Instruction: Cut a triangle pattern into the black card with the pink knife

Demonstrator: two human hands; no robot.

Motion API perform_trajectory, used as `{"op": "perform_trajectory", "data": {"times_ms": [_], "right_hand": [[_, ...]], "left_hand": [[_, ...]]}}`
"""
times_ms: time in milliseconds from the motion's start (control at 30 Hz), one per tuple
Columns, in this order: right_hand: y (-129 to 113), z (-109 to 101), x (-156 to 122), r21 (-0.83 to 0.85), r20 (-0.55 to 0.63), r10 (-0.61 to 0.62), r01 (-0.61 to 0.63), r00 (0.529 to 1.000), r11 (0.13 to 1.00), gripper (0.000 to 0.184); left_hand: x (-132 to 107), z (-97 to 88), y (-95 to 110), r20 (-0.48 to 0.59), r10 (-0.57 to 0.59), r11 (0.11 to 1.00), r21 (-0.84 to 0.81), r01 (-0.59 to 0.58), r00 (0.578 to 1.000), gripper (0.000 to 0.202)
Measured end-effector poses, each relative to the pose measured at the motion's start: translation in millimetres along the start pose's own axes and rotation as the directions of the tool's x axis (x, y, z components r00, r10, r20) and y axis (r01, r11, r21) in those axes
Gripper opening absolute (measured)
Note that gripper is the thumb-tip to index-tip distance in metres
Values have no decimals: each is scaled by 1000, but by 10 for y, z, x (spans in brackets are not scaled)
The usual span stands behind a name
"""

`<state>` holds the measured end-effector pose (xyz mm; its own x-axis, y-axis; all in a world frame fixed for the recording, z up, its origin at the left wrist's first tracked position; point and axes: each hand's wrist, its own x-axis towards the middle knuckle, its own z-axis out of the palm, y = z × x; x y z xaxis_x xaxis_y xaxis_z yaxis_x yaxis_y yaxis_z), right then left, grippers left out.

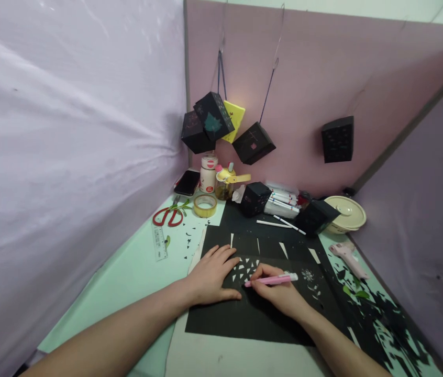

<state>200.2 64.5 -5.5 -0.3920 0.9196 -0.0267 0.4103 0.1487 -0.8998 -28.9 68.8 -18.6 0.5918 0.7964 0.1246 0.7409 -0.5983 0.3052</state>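
A large black paper sheet (268, 314) lies on the pale green table, with small triangular holes (245, 268) cut into it. My left hand (211, 275) lies flat on the sheet's left part, fingers spread, pressing it down. My right hand (280, 290) is closed round a pink craft knife (272, 280), its tip touching the paper just right of the triangular cut-outs. A small flower-shaped cut-out (308, 274) shows to the right of the knife.
Red scissors (167, 215), a clear ruler (160, 242) and a tape roll (205, 205) lie at the left. Jars, a phone (187, 183), black boxes (255, 198), white pens and a cream lidded bowl (345, 213) stand at the back. A pink glue gun (347, 257) and paper scraps sit right. Black boxes hang on the wall.
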Motion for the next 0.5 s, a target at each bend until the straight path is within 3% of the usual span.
{"op": "perform_trajectory", "data": {"times_ms": [500], "right_hand": [[23,-35,-18,-37,-4,-9,8,1000,999,12]], "left_hand": [[17,-10,6,12,17,999,29,-17,1000,87]]}}
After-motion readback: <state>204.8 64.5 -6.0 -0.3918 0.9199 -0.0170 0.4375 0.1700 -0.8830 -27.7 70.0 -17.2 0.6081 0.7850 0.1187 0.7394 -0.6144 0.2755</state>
